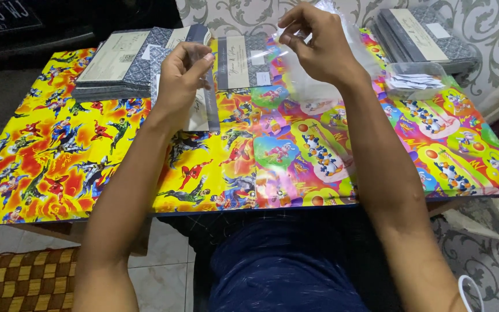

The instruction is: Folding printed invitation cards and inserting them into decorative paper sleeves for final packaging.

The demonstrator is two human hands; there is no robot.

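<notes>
Low table [116, 190] wrapped in glossy cartoon paper, yellow on the left half, pink-green on the right. Near edge runs straight across at 6 o'clock; big bare stretch of paper between that edge and the hands, open on both sides of the forearms.

Left hand [183, 81] raised at about 11 o'clock of table centre, thumb and fingers pinched together on the top of a flat card in clear sleeve [202, 110], which hangs down with its lower end near the tabletop. Card is stiff, rectangular, cream panel with grey patterned border.

Right hand [319, 43] up at 12 to 1 o'clock, fingertips closed on a thin crinkly clear plastic bag [310, 81], limp and see-through.

Left card stack [122, 66] at 10 o'clock, flat and squared, close to the far edge. Single card [241, 60] lies at 12. Right card stack [420, 34] at 2 o'clock, near the far right corner. Small clear bag of white slips [414, 81] just below it. Tiled floor [163, 271] under the near edge.
</notes>
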